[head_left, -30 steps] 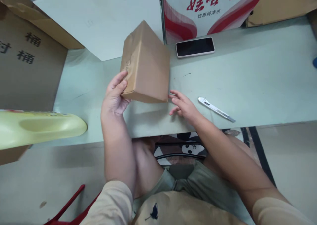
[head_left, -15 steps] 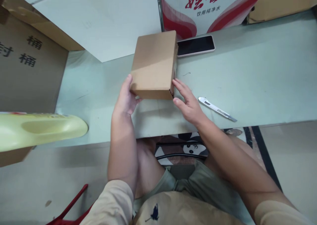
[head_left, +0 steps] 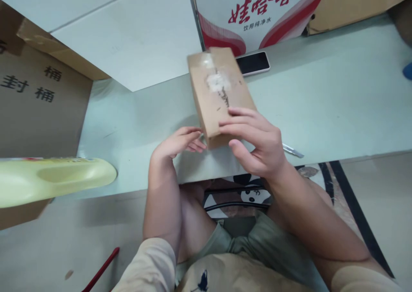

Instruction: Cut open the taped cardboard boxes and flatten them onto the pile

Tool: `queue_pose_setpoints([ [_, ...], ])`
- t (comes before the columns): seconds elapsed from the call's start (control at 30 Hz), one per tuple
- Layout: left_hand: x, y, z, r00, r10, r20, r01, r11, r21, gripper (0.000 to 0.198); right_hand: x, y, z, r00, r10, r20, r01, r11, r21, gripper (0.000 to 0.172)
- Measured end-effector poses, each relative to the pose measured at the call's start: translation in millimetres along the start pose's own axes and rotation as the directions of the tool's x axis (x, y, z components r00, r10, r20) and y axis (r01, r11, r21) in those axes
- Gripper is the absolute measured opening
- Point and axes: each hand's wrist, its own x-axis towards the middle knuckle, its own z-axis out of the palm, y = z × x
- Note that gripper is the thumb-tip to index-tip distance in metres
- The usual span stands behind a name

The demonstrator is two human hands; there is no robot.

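Observation:
A brown cardboard box (head_left: 214, 101) is on the pale green tabletop, its long face with clear tape and a torn, whitish patch turned up. My left hand (head_left: 178, 142) is beside the box's near left corner, fingers stretched out, the tips at or close to its side. Over the near right part of the box lies my right hand (head_left: 257, 142), fingers spread and the thumb apart. Partly covered by that hand is a utility knife (head_left: 293, 150), its blade end showing. Behind the box lies a phone (head_left: 255, 63), screen up, its left end hidden.
A pale yellow jug (head_left: 77, 176) lies at the left near the table edge (head_left: 128, 191). A large printed carton (head_left: 41, 112), a white panel (head_left: 138, 39) and a red-and-white carton (head_left: 257, 13) stand behind. A blue thing (head_left: 408, 71) shows at the right edge.
The box has been turned from its plain broad face to its taped, narrower face. My right hand has moved onto it, and my left hand has loosened from its left side.

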Motion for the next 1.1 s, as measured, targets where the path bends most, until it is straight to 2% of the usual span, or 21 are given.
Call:
queue_pose_setpoints([
  [0.03, 2, -1, -0.8, 1.0, 0.002, -0.022, -0.001, 0.998, 0.062, 0.04, -1, -1, 2, 1.0, -0.025, 0.008, 0.025, 0.999, 0.019, 0.017],
  [0.07, 6, -2, -2.1, 0.992, 0.059, -0.107, -0.049, 0.995, 0.091, 0.037, -2, -1, 4, 0.999, -0.044, 0.024, 0.043, 0.999, 0.03, 0.014],
  [0.1, 9, -3, -3.6, 0.956, 0.163, -0.243, -0.142, 0.985, 0.103, 0.035, -3, -1, 6, 0.998, -0.053, 0.041, 0.052, 0.998, 0.032, 0.013],
  [0.13, 13, -3, -5.1, 0.867, 0.297, -0.4, -0.27, 0.955, 0.123, 0.034, -4, -1, 8, 0.997, -0.057, 0.058, 0.055, 0.998, 0.032, 0.012],
  [0.17, 16, -4, -6.4, 0.728, 0.433, -0.531, -0.405, 0.897, 0.176, 0.036, -5, -1, 9, 0.996, -0.059, 0.07, 0.057, 0.998, 0.035, 0.011],
  [0.2, 19, -4, -7.1, 0.575, 0.555, -0.601, -0.518, 0.816, 0.258, 0.04, -6, -1, 10, 0.995, -0.057, 0.078, 0.054, 0.998, 0.04, 0.011],
  [0.23, 21, -3, -7.1, 0.445, 0.664, -0.601, -0.598, 0.72, 0.353, 0.045, -6, -1, 11, 0.995, -0.051, 0.081, 0.047, 0.998, 0.049, 0.01],
  [0.27, 22, -2, -6.1, 0.357, 0.763, -0.54, -0.651, 0.617, 0.441, 0.05, -6, -2, 11, 0.996, -0.044, 0.079, 0.039, 0.997, 0.06, 0.01],
  [0.3, 23, -1, -4.3, 0.311, 0.844, -0.437, -0.686, 0.518, 0.512, 0.052, -6, -2, 11, 0.997, -0.038, 0.074, 0.033, 0.997, 0.07, 0.01],
  [0.4, 28, 1, 4.2, 0.287, 0.942, -0.174, -0.725, 0.332, 0.603, 0.05, -8, -2, 3, 1.0, -0.02, -0.001, 0.02, 0.996, 0.088, 0.012],
  [0.47, 33, -1, 9.6, 0.268, 0.954, -0.136, -0.741, 0.294, 0.604, 0.049, -14, 4, -9, 0.988, 0.019, -0.152, -0.014, 0.999, 0.034, 0.016],
  [0.53, 38, -3, 13.0, 0.251, 0.956, -0.151, -0.75, 0.291, 0.594, 0.049, -22, 17, -25, 0.939, 0.13, -0.32, -0.169, 0.981, -0.097, 0.022],
  [0.6, 40, -5, 14.2, 0.252, 0.955, -0.156, -0.751, 0.295, 0.591, 0.049, -31, 34, -39, 0.867, 0.344, -0.36, -0.443, 0.863, -0.242, 0.024],
  [0.67, 41, -6, 14.2, 0.262, 0.952, -0.158, -0.745, 0.304, 0.593, 0.05, -38, 50, -47, 0.751, 0.628, -0.205, -0.647, 0.639, -0.415, 0.017],
  [0.73, 40, -5, 13.9, 0.275, 0.948, -0.16, -0.74, 0.315, 0.595, 0.051, -41, 59, -48, 0.581, 0.814, -0.01, -0.649, 0.455, -0.61, 0.02],
  [0.8, 38, -5, 13.7, 0.281, 0.946, -0.163, -0.74, 0.322, 0.591, 0.052, -39, 59, -45, 0.453, 0.883, 0.121, -0.555, 0.385, -0.737, 0.029],
  [0.9, 33, -3, 14.2, 0.281, 0.947, -0.155, -0.731, 0.315, 0.605, 0.053, -33, 52, -41, 0.361, 0.916, 0.174, -0.47, 0.34, -0.814, 0.024],
  [0.97, 27, 0, 15.1, 0.288, 0.948, -0.135, -0.707, 0.306, 0.638, 0.054, -29, 47, -41, 0.343, 0.932, 0.117, -0.487, 0.283, -0.826, 0.023],
  [1.0, 23, 1, 15.8, 0.292, 0.948, -0.123, -0.695, 0.299, 0.654, 0.054, -27, 45, -42, 0.353, 0.934, 0.061, -0.519, 0.249, -0.818, 0.025],
  [1.03, 20, 3, 16.7, 0.296, 0.949, -0.111, -0.686, 0.292, 0.667, 0.053, -26, 44, -44, 0.378, 0.926, -0.008, -0.562, 0.223, -0.796, 0.026],
  [1.1, 13, 6, 19.6, 0.3, 0.949, -0.092, -0.678, 0.28, 0.679, 0.049, -26, 40, -48, 0.473, 0.864, -0.17, -0.66, 0.22, -0.718, 0.027],
])
